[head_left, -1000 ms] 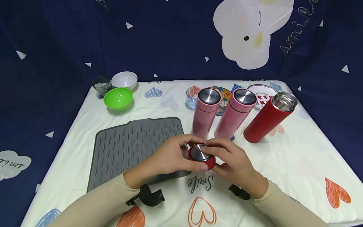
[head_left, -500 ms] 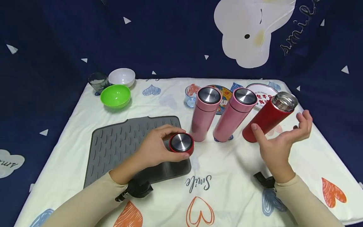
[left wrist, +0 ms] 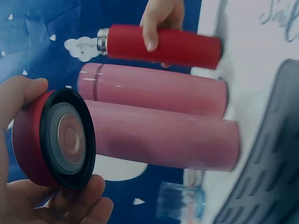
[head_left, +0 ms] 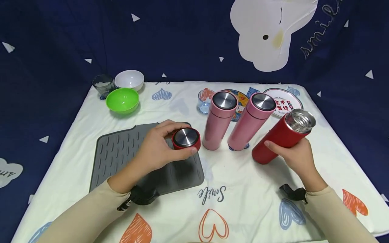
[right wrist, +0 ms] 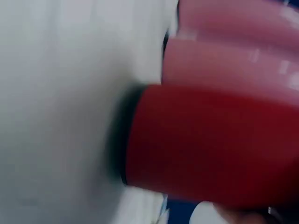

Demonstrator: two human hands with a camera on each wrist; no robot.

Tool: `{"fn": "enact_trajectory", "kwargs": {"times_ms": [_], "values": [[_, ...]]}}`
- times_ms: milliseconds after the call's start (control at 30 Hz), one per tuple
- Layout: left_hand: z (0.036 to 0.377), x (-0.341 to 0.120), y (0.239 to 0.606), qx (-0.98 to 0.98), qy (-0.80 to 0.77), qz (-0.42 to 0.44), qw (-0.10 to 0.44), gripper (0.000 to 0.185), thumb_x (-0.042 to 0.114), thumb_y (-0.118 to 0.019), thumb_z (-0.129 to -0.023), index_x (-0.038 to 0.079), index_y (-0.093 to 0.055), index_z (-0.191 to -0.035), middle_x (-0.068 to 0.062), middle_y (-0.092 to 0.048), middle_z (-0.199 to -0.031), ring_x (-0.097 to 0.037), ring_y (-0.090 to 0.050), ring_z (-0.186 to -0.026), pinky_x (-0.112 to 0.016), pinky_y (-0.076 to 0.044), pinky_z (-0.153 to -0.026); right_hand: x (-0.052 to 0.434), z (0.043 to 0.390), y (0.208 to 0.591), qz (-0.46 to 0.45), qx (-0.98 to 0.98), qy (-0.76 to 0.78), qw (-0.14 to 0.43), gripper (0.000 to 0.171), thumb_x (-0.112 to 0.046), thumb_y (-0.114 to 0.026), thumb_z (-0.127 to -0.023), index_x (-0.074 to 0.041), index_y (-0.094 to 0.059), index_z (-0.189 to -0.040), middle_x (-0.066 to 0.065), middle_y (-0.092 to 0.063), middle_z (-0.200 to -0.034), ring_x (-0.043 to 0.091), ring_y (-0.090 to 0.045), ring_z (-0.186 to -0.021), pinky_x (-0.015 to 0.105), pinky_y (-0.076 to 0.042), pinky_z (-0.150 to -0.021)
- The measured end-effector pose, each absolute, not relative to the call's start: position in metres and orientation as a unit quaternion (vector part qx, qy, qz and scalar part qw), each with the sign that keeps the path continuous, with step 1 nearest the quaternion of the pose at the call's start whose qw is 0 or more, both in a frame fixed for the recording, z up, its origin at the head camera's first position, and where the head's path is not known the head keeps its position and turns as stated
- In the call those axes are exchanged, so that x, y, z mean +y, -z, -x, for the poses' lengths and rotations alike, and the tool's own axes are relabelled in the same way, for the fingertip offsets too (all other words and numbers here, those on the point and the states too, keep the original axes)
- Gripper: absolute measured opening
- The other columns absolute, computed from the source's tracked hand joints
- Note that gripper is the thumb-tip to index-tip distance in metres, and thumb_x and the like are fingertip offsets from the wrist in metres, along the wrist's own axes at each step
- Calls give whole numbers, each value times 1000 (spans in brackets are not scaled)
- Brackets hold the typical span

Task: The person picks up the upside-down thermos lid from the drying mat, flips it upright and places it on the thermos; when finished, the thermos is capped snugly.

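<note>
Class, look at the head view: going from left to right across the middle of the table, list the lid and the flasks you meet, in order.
Red lid in the left hand → first pink flask → second pink flask → open red flask gripped by the right hand.

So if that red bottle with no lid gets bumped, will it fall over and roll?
Probably, yes. The red bottle is tall and narrow, so it likely tips easily. Its round, smooth body would probably roll. The right hand grips it, steadying it. Its mouth is open; anything inside might spill, though the contents can't be seen.
</note>
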State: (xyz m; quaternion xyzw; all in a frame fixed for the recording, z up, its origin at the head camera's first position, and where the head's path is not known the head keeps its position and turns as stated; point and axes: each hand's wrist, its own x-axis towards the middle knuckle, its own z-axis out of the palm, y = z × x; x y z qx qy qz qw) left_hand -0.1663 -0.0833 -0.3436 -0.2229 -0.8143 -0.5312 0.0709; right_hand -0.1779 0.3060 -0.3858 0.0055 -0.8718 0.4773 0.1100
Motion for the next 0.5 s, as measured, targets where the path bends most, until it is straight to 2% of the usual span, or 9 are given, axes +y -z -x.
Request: {"fn": "enact_trajectory", "kwargs": {"times_ms": [167,367,500], "values": [[157,-66,307,-784,549,271,102,54,24,-92,-66,14,-70,-115,10,-62,-102,-9,-61,-91,-28,-52,-79,260,151,375,-130,-847,-511,64,69,0,-87,-69,-6,-53,-128,0,-63,-116,11,-60,-103,19,-47,-85],[151,-19,268,-768,522,348,128,61,34,-92,-65,13,-69,-118,12,-59,-102,-5,-58,-92,-27,-51,-78,212,140,365,-217,-805,-552,17,75,4,-88,-63,-1,-51,-129,7,-61,-119,16,-58,-106,25,-46,-92],[156,3,266,-803,476,343,104,63,44,-89,-65,18,-69,-118,13,-57,-101,-2,-52,-90,-24,-49,-75,207,142,381,-221,-801,-556,13,75,-1,-90,-62,-8,-54,-127,1,-61,-118,16,-58,-105,25,-46,-91]]}}
